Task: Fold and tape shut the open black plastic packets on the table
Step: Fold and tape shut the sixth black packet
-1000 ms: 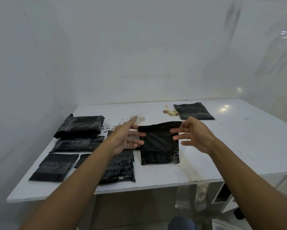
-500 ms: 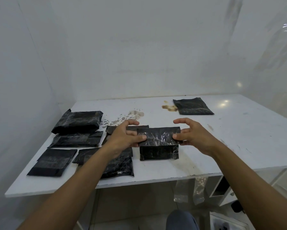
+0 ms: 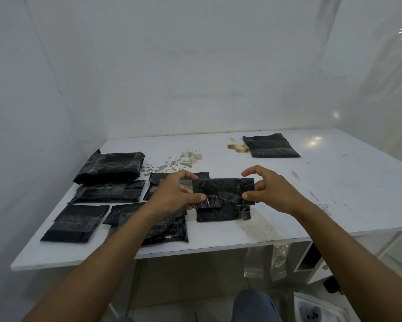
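White tabletop (image 3: 348,196) spans the middle of the frame, and we would use it as the hard surface to crease against. At centre left lies a cluster of other black packets (image 3: 109,169), some stacked and overlapping. One far packet (image 3: 270,147) sits alone at upper right, well apart.

The packet in hand (image 3: 223,196) is just right of the cluster, near the table's front edge at the centre of the frame. Its top part is folded over toward us as a flap, and the lower body shows beneath it. Our left hand (image 3: 172,194) pinches the flap's left end, with the thumb on the front face and the fingers curled behind. Our right hand (image 3: 273,191) pinches the right end. Its thumb tip is on the flap's lower corner, the forefinger arches above the top edge, and the other fingers curl at the side.

We judge the step to be the fold itself, with taping not yet begun. To do it well, we should bring both ends down evenly so the flap's edge runs parallel to the packet's bottom. Then we should press it flat and run our thumbs outward along the crease. The plastic looks thin and glossy, so it will likely spring open, and one hand ought to hold the flap down while the other fetches tape. Clear strips (image 3: 253,261) hang from the table's front edge at lower right, but we cannot tell whether they are tape.
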